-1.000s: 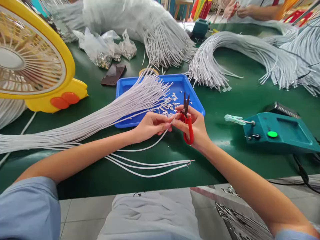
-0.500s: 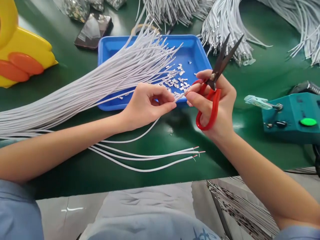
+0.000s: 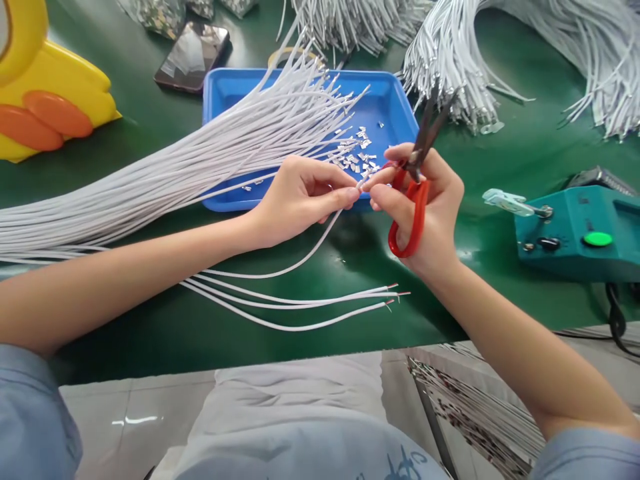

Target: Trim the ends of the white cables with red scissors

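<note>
Between thumb and forefinger, my left hand (image 3: pixel 305 200) pinches a white cable (image 3: pixel 305 263) close to its end. My right hand (image 3: pixel 433 207) has red-handled scissors (image 3: pixel 416 193) hooked on its fingers, blades pointing up and away. Its thumb and fingertips meet the cable's tip right beside my left fingertips; the tip itself is too small to make out. Below my hands lie three loose white cables (image 3: pixel 300 327) with thin red and bare wires at their ends. Behind my left hand, a thick bundle of white cables (image 3: pixel 200 153) rests across a blue tray (image 3: pixel 395 93) holding small metal pieces (image 3: pixel 357 157).
At the right stands a teal device (image 3: pixel 575 227) with a green button. More cable bundles (image 3: pixel 440 60) lie at the back. A phone (image 3: pixel 193 57), plastic bags of small parts (image 3: pixel 160 13) and a yellow duck-shaped object (image 3: pixel 60 87) are at the left.
My hands have come closer together at the cable's end. The scissors have shifted slightly left and down with my right hand. The view has moved a little.
</note>
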The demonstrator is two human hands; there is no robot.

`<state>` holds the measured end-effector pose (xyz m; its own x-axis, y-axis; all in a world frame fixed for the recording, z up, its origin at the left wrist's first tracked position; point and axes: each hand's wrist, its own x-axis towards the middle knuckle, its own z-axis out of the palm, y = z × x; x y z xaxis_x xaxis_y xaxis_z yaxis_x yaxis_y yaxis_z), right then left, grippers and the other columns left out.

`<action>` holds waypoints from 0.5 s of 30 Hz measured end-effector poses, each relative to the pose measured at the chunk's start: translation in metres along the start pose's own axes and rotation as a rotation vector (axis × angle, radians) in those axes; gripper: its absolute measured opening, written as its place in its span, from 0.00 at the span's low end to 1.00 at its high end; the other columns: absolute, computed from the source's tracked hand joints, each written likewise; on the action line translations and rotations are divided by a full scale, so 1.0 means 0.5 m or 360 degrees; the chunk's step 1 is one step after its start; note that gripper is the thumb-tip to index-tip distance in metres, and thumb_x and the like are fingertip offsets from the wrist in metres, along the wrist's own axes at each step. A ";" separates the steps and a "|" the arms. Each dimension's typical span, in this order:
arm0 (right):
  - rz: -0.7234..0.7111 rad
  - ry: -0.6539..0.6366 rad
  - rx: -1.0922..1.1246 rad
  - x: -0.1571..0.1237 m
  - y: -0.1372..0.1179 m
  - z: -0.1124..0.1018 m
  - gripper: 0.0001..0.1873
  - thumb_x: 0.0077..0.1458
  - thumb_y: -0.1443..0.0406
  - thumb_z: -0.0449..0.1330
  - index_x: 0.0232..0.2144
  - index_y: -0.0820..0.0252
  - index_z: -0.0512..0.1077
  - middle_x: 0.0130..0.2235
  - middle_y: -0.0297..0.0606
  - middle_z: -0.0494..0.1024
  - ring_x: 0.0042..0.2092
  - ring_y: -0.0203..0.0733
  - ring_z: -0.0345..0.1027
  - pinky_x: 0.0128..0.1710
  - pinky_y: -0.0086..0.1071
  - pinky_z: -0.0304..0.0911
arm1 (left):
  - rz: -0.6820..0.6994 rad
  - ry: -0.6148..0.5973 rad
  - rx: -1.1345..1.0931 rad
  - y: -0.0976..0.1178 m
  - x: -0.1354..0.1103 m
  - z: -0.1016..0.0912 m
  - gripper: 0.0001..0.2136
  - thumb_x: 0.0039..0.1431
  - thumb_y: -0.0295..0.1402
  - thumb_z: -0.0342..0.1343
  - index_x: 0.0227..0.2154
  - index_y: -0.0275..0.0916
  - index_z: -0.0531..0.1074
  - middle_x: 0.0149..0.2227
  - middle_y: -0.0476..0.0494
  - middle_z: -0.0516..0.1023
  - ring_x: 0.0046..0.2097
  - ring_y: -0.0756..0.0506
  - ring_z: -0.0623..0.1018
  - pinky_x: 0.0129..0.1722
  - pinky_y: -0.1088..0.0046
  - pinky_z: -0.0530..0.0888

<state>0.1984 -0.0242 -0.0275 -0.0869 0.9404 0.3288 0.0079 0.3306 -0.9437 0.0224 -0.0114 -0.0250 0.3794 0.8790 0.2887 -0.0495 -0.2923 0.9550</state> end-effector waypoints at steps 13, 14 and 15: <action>-0.0004 0.0011 -0.0001 0.000 -0.016 -0.004 0.14 0.50 0.66 0.67 0.39 0.51 0.71 0.31 0.26 0.79 0.33 0.35 0.74 0.40 0.34 0.71 | 0.0053 -0.0133 0.0097 -0.008 0.001 -0.006 0.04 0.55 0.24 0.59 0.29 0.33 0.79 0.25 0.47 0.78 0.28 0.52 0.76 0.29 0.76 0.74; -0.0023 0.0010 -0.0014 0.000 -0.016 -0.003 0.13 0.50 0.66 0.67 0.39 0.51 0.71 0.31 0.27 0.79 0.33 0.35 0.74 0.41 0.35 0.71 | 0.0042 -0.0141 0.0104 -0.008 0.001 -0.006 0.04 0.55 0.24 0.59 0.29 0.34 0.79 0.25 0.47 0.78 0.28 0.52 0.76 0.29 0.76 0.74; -0.0037 0.0006 -0.0023 0.001 -0.015 -0.002 0.13 0.50 0.65 0.67 0.38 0.52 0.71 0.31 0.27 0.78 0.33 0.36 0.74 0.41 0.35 0.71 | 0.0026 -0.0142 0.0109 -0.008 0.001 -0.005 0.04 0.55 0.24 0.60 0.29 0.34 0.79 0.24 0.47 0.77 0.27 0.52 0.76 0.29 0.76 0.74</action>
<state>0.1996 -0.0262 -0.0200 -0.0832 0.9328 0.3507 0.0204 0.3534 -0.9352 0.0203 -0.0089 -0.0283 0.4602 0.8377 0.2942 0.0055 -0.3340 0.9425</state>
